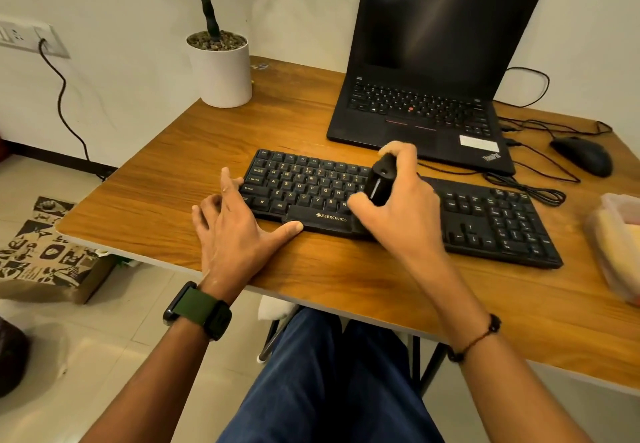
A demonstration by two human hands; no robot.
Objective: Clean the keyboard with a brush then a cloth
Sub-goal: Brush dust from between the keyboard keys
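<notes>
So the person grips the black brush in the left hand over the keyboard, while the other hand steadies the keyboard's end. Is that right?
Not quite: the head view shows the black brush gripped in the right hand, not the left. It is over the keyboard, and the left hand steadies the keyboard's end, as you said.

A long black plastic keyboard (398, 207) with pale key legends is being kept flat on the wooden bench (173, 179), set at a slant, its gold-lettered front edge nearest. A black, stubby brush (381, 181) is being held tilted over the middle keys; its bristles are being hidden.
</notes>
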